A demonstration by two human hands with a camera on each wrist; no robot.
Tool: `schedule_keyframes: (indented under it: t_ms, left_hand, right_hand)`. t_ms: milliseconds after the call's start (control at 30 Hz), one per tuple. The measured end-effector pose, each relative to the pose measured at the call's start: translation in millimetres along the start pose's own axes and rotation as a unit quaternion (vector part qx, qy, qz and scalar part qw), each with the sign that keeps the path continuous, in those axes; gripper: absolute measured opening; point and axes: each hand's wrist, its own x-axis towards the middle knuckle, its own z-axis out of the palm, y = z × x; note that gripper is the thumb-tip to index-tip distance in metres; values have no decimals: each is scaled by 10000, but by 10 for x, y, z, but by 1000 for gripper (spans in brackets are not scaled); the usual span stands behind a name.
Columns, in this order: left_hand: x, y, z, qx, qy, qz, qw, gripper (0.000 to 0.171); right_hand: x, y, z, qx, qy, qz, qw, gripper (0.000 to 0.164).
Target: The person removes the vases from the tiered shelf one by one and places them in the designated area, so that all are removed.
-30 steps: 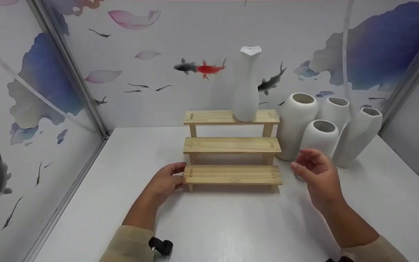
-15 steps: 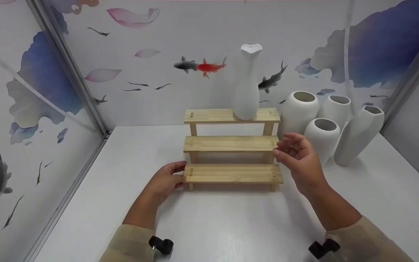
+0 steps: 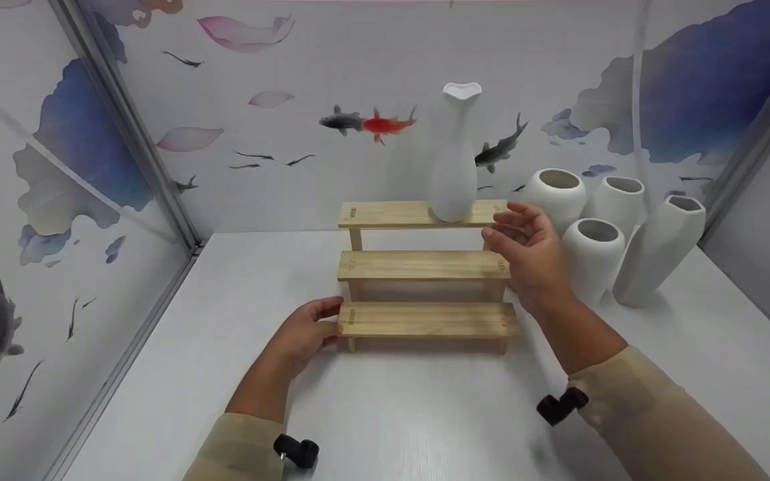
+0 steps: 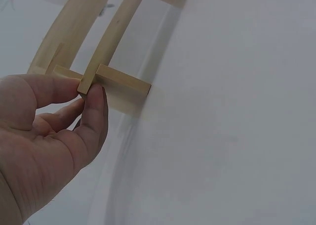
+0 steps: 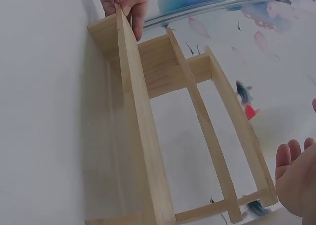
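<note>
A three-tier wooden display stand [image 3: 418, 266] rests on the white table. My left hand [image 3: 301, 336] pinches the left end of its lowest shelf. In the left wrist view the thumb and fingers of that hand [image 4: 54, 131] lie on opposite faces of the board's end. My right hand [image 3: 537, 259] is raised in front of the stand's right end, its fingers loosely bent around nothing. That hand overlaps the right ends of the upper two shelves in the head view. On the top shelf, right of centre, a tall white vase [image 3: 453, 180] with a wavy mouth stands upright.
Several white vases cluster right of the stand: a wide one [image 3: 557, 194] partly behind my right hand, a shorter one [image 3: 595, 257], a rear one [image 3: 621, 200] and a slanted one [image 3: 659, 254]. Painted wall panels [image 3: 358, 60] close in the back and sides.
My right hand has moved left and up, from before the short vase to the right end of the stand's upper shelves. The left hand keeps its grip on the lowest shelf.
</note>
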Motion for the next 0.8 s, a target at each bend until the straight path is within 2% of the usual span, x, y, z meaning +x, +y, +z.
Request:
schedule_keyframes:
  t_ms: [200, 367, 533, 700, 800]
  left_hand:
    - [15, -12, -3, -54, -21, -25, 10000, 57]
    - [19, -18, -6, -94, -29, -17, 9999, 57]
    - [12, -23, -7, -122, -36, 5, 9999, 57]
    - [3, -23, -4, -68, -38, 1, 10000, 57]
    - [8, -7, 4, -8, -16, -33, 10000, 56]
  right_hand:
    - [216, -40, 78, -378, -8, 135, 9992, 61]
    - [390, -83, 168, -454, -47, 262, 9986, 74]
    - [557, -95, 263, -579, -110, 164, 9981, 86]
    - [662, -100, 335, -880, -279, 89, 9957, 95]
    - [709, -135, 362, -1158, -360, 205, 9924, 100]
